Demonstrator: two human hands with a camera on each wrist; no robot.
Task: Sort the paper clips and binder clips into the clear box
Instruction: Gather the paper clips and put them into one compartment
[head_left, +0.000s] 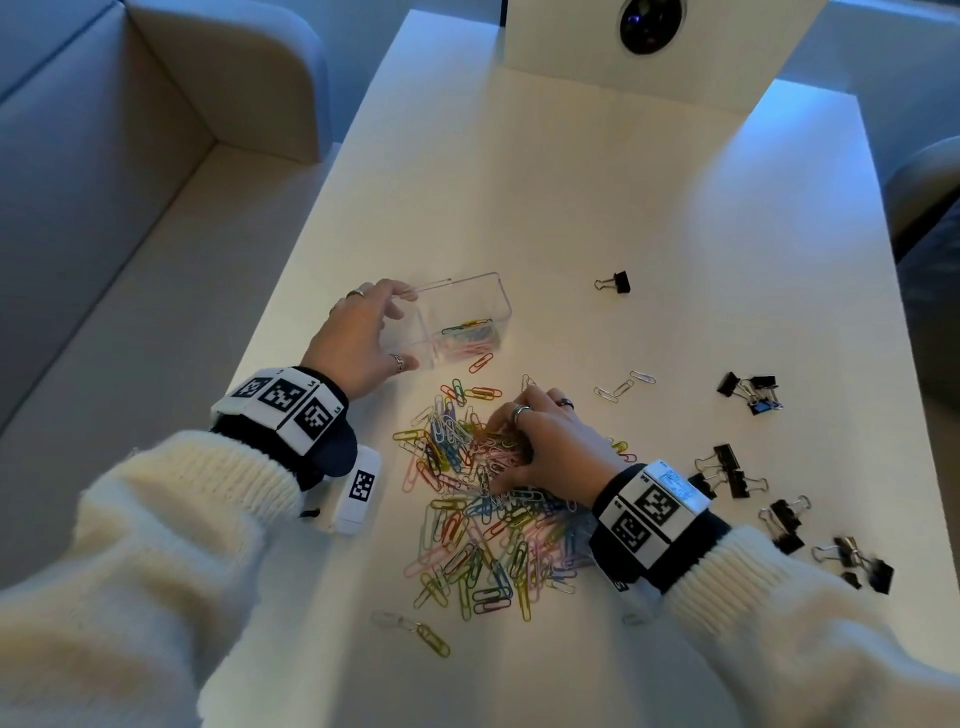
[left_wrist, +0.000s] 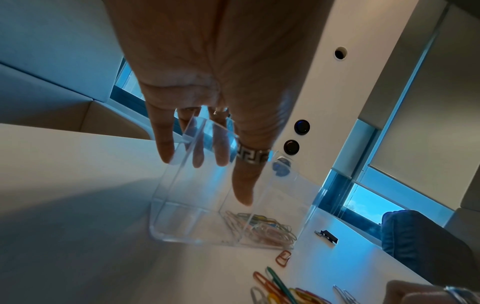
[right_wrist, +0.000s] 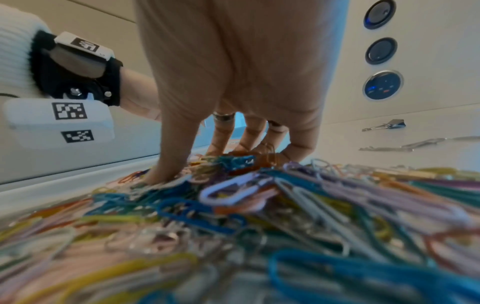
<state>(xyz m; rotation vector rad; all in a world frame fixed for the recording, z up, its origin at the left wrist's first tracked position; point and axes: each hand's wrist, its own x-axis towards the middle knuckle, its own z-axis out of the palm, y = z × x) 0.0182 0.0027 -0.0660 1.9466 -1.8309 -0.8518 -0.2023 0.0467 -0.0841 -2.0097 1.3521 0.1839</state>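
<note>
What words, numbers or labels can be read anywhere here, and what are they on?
No readable words or numbers.
Wristbands and: black-and-white square code patterns only; the small label on the right one is too blurred to read.
White block under the left wrist: code patterns only.
Round panel on the wall: tiny lit symbols, unreadable.

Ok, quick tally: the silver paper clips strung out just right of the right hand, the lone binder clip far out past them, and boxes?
silver paper clips: 3
lone binder clip: 1
clear box: 1
Total: 5
</note>
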